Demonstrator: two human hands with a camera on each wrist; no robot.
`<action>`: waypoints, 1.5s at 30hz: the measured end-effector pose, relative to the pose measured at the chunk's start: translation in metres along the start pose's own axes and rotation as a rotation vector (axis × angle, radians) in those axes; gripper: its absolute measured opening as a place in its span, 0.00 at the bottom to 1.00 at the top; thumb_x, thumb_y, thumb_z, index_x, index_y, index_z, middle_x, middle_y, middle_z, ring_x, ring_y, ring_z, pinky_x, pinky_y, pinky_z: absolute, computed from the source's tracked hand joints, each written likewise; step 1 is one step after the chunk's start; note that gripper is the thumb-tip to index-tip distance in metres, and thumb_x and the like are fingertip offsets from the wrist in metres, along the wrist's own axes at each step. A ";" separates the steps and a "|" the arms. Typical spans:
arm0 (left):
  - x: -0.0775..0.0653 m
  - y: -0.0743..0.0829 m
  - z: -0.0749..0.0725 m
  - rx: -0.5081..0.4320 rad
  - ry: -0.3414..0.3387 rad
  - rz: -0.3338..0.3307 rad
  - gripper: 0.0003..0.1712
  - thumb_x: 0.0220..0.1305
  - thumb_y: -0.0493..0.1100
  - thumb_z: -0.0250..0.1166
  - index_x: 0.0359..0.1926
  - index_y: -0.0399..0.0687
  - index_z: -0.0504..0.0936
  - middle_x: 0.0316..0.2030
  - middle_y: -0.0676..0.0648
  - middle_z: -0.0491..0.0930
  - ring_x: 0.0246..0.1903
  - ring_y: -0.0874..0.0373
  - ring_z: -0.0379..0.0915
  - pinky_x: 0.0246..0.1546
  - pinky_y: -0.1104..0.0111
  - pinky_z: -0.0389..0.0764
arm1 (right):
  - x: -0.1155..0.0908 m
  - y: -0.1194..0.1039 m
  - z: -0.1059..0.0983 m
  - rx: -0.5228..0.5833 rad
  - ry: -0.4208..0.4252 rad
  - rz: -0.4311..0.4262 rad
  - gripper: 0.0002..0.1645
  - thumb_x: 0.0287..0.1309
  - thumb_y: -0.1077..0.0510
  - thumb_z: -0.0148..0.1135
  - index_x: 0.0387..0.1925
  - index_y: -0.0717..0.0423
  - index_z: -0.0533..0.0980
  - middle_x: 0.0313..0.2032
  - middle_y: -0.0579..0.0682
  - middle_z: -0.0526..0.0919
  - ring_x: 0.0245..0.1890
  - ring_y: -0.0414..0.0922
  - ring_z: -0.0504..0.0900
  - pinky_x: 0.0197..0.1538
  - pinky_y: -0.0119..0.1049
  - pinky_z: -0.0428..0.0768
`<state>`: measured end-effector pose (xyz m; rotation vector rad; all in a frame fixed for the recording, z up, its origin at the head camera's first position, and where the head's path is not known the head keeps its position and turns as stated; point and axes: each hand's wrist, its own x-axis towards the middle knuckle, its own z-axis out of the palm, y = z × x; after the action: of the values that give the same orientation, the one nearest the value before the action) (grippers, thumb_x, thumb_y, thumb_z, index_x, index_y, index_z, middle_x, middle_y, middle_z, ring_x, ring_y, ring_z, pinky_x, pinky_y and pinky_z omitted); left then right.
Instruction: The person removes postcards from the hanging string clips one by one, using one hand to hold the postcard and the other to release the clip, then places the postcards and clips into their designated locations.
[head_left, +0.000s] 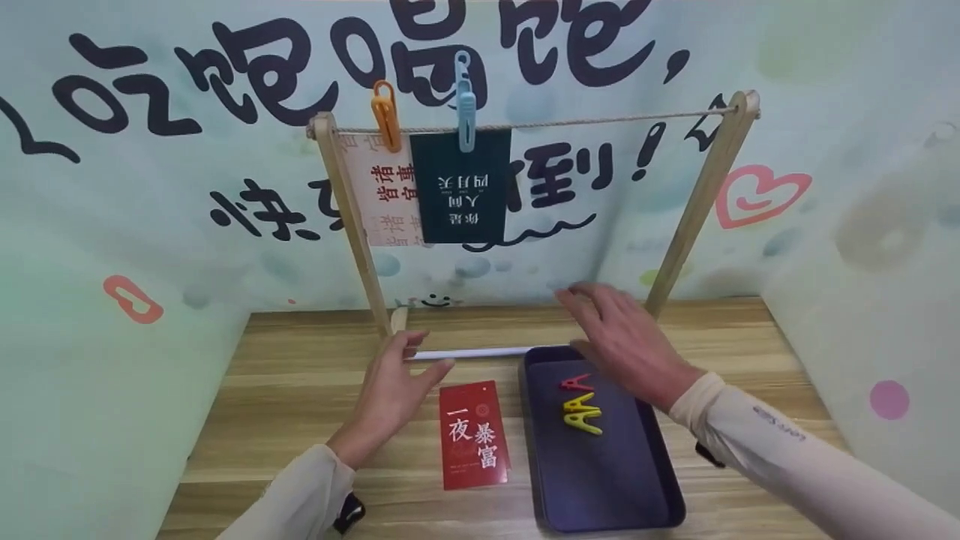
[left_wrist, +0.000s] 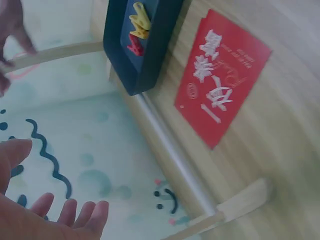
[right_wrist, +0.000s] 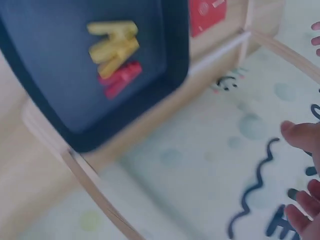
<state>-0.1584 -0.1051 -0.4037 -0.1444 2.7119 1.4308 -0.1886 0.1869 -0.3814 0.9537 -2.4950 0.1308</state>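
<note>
My left hand (head_left: 390, 394) hovers empty over the table, left of a red card (head_left: 469, 461) with white characters, its thumb and fingers apart. Above the far right edge of a dark tray (head_left: 607, 487) is my right hand (head_left: 634, 345), also holding nothing, fingers extended. Inside the tray lie a red clothespin (head_left: 576, 383) and two yellow clothespins (head_left: 583, 424). On a rope (head_left: 600, 122), a light blue clothespin (head_left: 466, 112) overlaps the top of a dark green card (head_left: 461, 214). An orange clothespin (head_left: 385, 116) does likewise on a pink card (head_left: 386, 206), partly behind the green one.
Two wooden posts, a left post (head_left: 349, 225) and a right post (head_left: 701, 210), carry the rope. A white bar (head_left: 472, 352) runs low between them, behind the red card and tray. Printed cloth walls (head_left: 825, 262) enclose the wooden table (head_left: 247, 420).
</note>
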 end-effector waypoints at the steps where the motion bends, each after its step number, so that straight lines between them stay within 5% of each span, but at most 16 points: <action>1: 0.002 0.005 -0.001 -0.001 0.003 0.008 0.36 0.53 0.53 0.67 0.61 0.52 0.65 0.58 0.50 0.66 0.59 0.53 0.63 0.57 0.58 0.73 | 0.007 0.001 -0.005 -0.024 0.023 -0.029 0.42 0.46 0.57 0.69 0.62 0.55 0.61 0.55 0.57 0.69 0.54 0.52 0.71 0.56 0.46 0.75; 7: 0.009 0.035 -0.012 0.006 0.030 0.052 0.39 0.52 0.52 0.69 0.62 0.53 0.62 0.60 0.49 0.64 0.59 0.52 0.63 0.58 0.60 0.72 | 0.045 0.008 -0.035 -0.145 0.136 -0.158 0.34 0.54 0.56 0.63 0.61 0.56 0.62 0.56 0.58 0.68 0.58 0.53 0.68 0.56 0.46 0.73; 14: 0.014 0.061 -0.038 -0.020 0.071 0.103 0.39 0.52 0.52 0.68 0.62 0.54 0.60 0.59 0.49 0.63 0.57 0.54 0.64 0.55 0.63 0.74 | 0.083 0.010 -0.077 -0.323 0.130 -0.237 0.36 0.56 0.53 0.61 0.63 0.56 0.58 0.58 0.60 0.66 0.60 0.54 0.66 0.61 0.47 0.71; 20: 0.016 0.074 -0.048 -0.053 0.124 0.152 0.37 0.54 0.49 0.67 0.62 0.54 0.59 0.58 0.48 0.62 0.57 0.56 0.63 0.56 0.65 0.73 | 0.113 0.010 -0.101 -0.299 0.155 -0.250 0.40 0.53 0.50 0.64 0.64 0.55 0.58 0.59 0.60 0.65 0.59 0.55 0.65 0.61 0.48 0.70; 33: 0.031 0.094 -0.044 -0.159 0.242 0.226 0.36 0.54 0.46 0.68 0.61 0.54 0.61 0.56 0.50 0.64 0.54 0.58 0.65 0.55 0.67 0.74 | 0.170 -0.002 -0.124 -0.070 0.150 -0.094 0.50 0.52 0.38 0.60 0.68 0.52 0.49 0.64 0.56 0.60 0.63 0.52 0.63 0.68 0.45 0.62; 38: 0.041 0.099 -0.044 -0.242 0.270 0.308 0.34 0.54 0.45 0.67 0.60 0.52 0.63 0.54 0.50 0.67 0.53 0.58 0.67 0.54 0.67 0.74 | 0.186 -0.003 -0.136 -0.001 0.044 0.047 0.51 0.53 0.35 0.54 0.70 0.49 0.45 0.68 0.53 0.55 0.68 0.49 0.57 0.72 0.43 0.54; 45: 0.051 0.102 -0.044 -0.287 0.243 0.290 0.34 0.54 0.47 0.67 0.60 0.52 0.62 0.54 0.50 0.68 0.52 0.59 0.67 0.56 0.65 0.73 | 0.201 -0.006 -0.144 0.057 -0.096 0.168 0.49 0.53 0.35 0.54 0.70 0.48 0.47 0.64 0.52 0.61 0.65 0.49 0.61 0.71 0.42 0.57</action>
<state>-0.2221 -0.0872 -0.3008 0.0692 2.7855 2.0046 -0.2600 0.0959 -0.1629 0.7881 -2.6719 0.2154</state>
